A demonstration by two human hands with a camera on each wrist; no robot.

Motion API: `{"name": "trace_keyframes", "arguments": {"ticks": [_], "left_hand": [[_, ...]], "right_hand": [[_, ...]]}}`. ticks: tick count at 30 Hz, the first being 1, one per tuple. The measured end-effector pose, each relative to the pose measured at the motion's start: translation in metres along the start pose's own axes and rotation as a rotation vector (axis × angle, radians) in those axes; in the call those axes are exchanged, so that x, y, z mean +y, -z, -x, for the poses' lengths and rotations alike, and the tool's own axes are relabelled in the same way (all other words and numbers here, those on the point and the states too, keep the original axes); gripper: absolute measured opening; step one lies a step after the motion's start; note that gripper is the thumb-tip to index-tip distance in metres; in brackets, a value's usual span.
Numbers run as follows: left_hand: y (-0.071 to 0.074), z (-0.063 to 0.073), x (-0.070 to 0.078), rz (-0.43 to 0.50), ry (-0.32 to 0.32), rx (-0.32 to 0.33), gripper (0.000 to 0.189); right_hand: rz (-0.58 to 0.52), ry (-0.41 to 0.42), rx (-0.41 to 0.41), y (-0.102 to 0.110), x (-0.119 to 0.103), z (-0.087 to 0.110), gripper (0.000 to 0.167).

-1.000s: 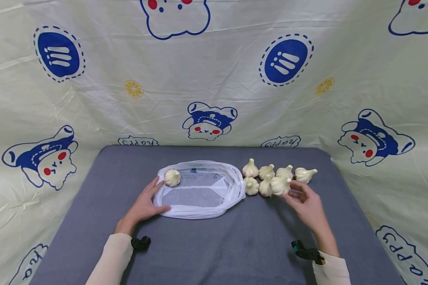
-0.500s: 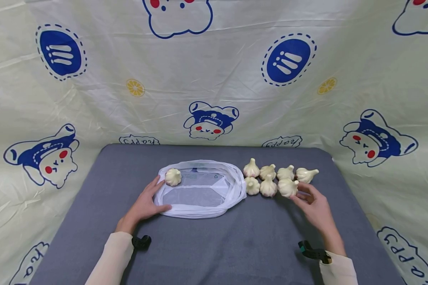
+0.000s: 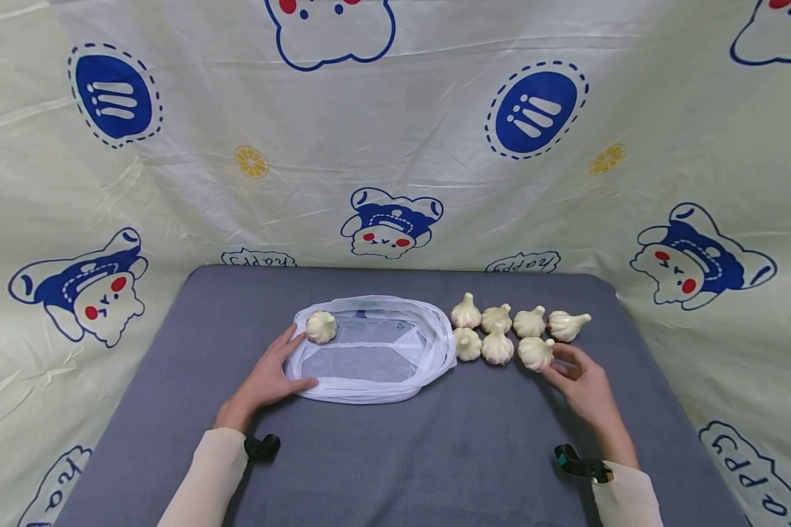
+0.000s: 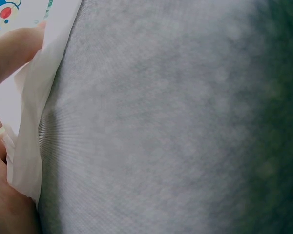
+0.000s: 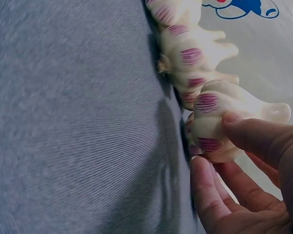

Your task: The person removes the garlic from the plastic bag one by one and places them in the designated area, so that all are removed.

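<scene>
My right hand [image 3: 583, 380] pinches a white garlic bulb [image 3: 535, 353] at the right end of the front row of bulbs. In the right wrist view, thumb and fingers lie on opposite sides of this purple-streaked garlic bulb [image 5: 217, 119], its stem pointing right. My left hand [image 3: 266, 377] holds the left end of a white plastic bag [image 3: 362, 393], spread wide with its rim rolled into an oval. The left wrist view shows the bag's edge [image 4: 31, 122] beside the thumb, with other fingers partly hidden. One garlic bulb [image 3: 321, 327] sits inside the bag at its left.
Several more garlic bulbs [image 3: 497, 348] stand in two rows to the right of the bag, the nearest close to its rim. One garlic bulb [image 3: 568, 326] lies on its side at the back right. A grey cloth [image 3: 395, 468] covers the table; a printed curtain [image 3: 395, 110] hangs behind.
My right hand has moved right with its garlic bulb, away from the neighbouring bulb, and lowered it to the end of the front row. My left hand stays at the bag.
</scene>
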State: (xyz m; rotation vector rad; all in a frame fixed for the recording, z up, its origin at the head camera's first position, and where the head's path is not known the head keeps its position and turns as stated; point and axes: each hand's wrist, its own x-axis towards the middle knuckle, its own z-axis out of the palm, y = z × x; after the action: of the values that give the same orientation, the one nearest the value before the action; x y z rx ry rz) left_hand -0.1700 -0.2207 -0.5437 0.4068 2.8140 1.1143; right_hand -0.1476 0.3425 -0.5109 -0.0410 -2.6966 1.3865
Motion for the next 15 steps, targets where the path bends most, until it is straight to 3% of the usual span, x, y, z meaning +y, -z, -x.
{"name": "trace_keyframes", "arguments": {"ticks": [15], "left_hand": [[0.000, 0.000, -0.001, 0.004, -0.004, 0.011, 0.096]], "right_hand": [[0.051, 0.024, 0.000, -0.007, 0.014, -0.007, 0.049]]}}
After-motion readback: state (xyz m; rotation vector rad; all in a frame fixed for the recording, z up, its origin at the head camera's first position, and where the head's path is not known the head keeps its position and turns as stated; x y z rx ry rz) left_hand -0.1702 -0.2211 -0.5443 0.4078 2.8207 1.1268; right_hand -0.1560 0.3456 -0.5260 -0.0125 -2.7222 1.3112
